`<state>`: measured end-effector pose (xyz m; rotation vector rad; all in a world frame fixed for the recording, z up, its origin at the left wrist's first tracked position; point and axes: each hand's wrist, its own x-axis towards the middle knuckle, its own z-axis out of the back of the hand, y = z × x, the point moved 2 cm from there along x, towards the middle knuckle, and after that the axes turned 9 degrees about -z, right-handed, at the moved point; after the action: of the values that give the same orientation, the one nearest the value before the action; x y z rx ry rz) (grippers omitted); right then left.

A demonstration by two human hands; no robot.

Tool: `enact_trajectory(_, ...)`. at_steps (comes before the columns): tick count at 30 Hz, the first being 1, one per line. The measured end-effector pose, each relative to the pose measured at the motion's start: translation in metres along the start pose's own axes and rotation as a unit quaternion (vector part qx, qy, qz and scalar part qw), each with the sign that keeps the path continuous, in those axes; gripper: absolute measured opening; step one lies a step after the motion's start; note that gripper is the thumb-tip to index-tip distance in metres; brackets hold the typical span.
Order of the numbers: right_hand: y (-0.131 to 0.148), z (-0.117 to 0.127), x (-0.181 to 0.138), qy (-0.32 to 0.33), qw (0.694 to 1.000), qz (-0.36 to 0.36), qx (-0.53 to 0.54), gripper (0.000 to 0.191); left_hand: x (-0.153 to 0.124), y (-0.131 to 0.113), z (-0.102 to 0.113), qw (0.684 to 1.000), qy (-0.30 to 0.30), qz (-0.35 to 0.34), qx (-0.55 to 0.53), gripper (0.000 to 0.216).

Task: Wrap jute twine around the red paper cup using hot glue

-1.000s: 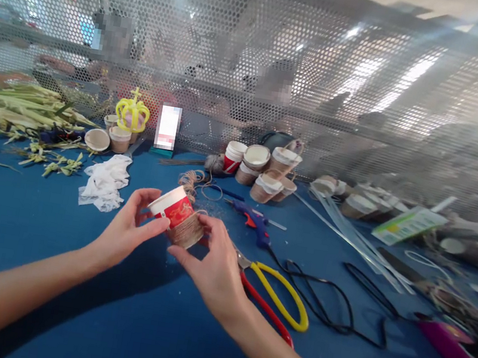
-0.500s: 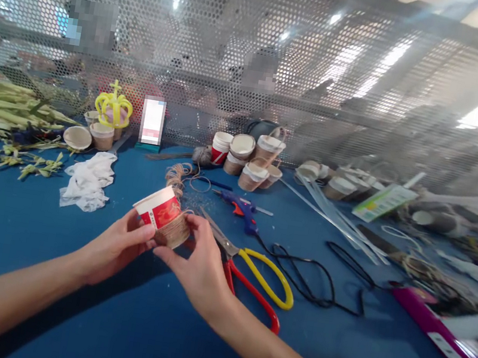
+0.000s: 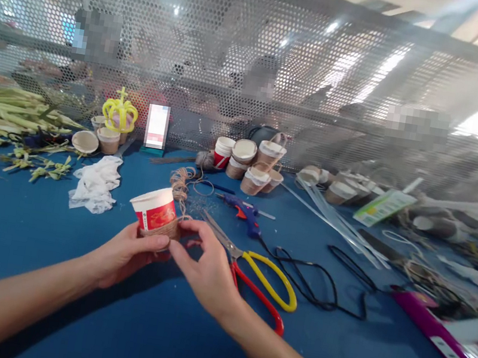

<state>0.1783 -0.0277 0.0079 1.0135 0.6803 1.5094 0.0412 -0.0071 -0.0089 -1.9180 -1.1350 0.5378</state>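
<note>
A red and white paper cup (image 3: 156, 209) is tilted above the table, its lower part wound with brown twine (image 3: 162, 232). My left hand (image 3: 132, 250) grips the cup from below and the left, thumb across the wound part. At the cup's right side, my right hand (image 3: 205, 264) has thumb and index finger closed at the twine where it meets the cup. A strand runs up from there to a loose coil of twine (image 3: 182, 181). Large scissors (image 3: 234, 252) with one yellow and one red handle lie open just right of my right hand.
Behind the scissors lies a blue glue gun (image 3: 245, 213) with a black cable (image 3: 308, 287). Twine-wrapped cups (image 3: 254, 180), clear glue sticks (image 3: 341, 222), a crumpled white cloth (image 3: 96, 184) and corn husks (image 3: 9, 112) lie around. A perforated metal screen (image 3: 223, 49) closes off the back.
The cup has turned more upright and shifted slightly left. My left hand now holds it lower, thumb on the twine. My right fingers stay at its right side. The view has tilted slightly.
</note>
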Motion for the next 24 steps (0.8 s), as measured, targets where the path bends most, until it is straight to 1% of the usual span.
enact_trajectory(2,0.006,0.012,0.005,0.002,1.0,-0.014,-0.004,0.013,0.001,0.0,0.003,1.0,-0.02,0.002,0.011,0.034)
enact_trajectory(5,0.015,0.037,0.012,-0.004,0.999,-0.032,-0.039,0.017,0.002,-0.002,0.007,0.998,-0.056,0.003,0.031,0.034)
enact_trajectory(6,0.017,0.046,0.014,-0.004,0.997,-0.038,-0.072,0.018,0.002,-0.003,0.008,0.997,-0.065,0.001,0.037,0.035)
enact_trajectory(8,0.016,0.062,0.016,0.013,0.983,-0.05,-0.174,0.019,0.003,-0.006,0.009,0.995,-0.083,-0.008,0.049,0.038)
enact_trajectory(10,0.007,0.074,0.012,0.048,0.951,-0.065,-0.299,0.019,0.004,-0.01,0.009,0.993,-0.1,-0.021,0.063,0.042)
enact_trajectory(12,-0.008,0.085,0.003,0.063,0.904,-0.086,-0.414,0.02,0.005,-0.011,0.009,0.99,-0.111,-0.03,0.078,0.044)
enact_trajectory(13,-0.016,0.089,-0.003,0.063,0.883,-0.101,-0.454,0.023,0.005,-0.012,0.009,0.989,-0.115,-0.031,0.082,0.044)
enact_trajectory(14,-0.024,0.092,-0.01,0.065,0.872,-0.107,-0.474,0.024,0.006,-0.012,0.009,0.989,-0.118,-0.03,0.083,0.044)
enact_trajectory(16,-0.037,0.097,-0.022,0.069,0.872,-0.102,-0.474,0.028,0.006,-0.012,0.01,0.989,-0.12,-0.027,0.077,0.042)
enact_trajectory(18,-0.043,0.1,-0.031,0.077,0.881,-0.094,-0.457,0.035,0.006,-0.013,0.012,0.99,-0.12,-0.031,0.071,0.038)
enact_trajectory(21,-0.042,0.102,-0.036,0.085,0.889,-0.1,-0.438,0.045,0.009,-0.018,0.018,0.989,-0.125,-0.054,0.065,0.032)
enact_trajectory(24,-0.037,0.1,-0.032,0.094,0.89,-0.133,-0.426,0.044,0.014,-0.029,0.026,0.985,-0.137,-0.096,0.044,0.027)
